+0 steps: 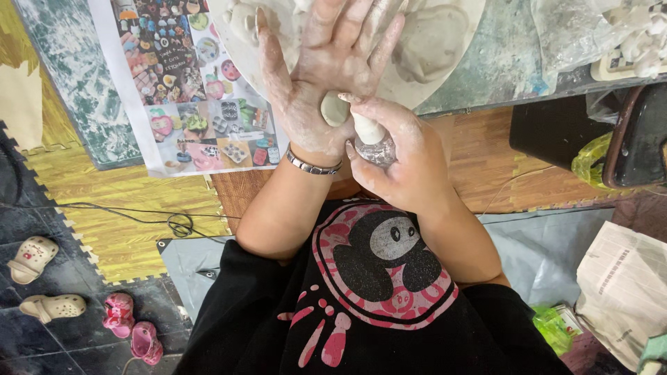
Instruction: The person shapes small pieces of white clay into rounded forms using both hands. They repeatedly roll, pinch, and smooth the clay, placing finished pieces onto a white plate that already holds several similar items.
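I note my left hand (326,83) lying flat, fingers spread, on the clay slab (431,48), gripping nothing. My right hand (392,156) is clenched round a small clear bottle (375,142), nozzle at the left wrist. Risk: wet, clay-slick fingers could let the bottle slip.

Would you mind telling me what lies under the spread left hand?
Under the left hand lies grey clay on a round pale board. The palm covers whatever is directly beneath it. The right hand holds a small clear bottle against its wrist.
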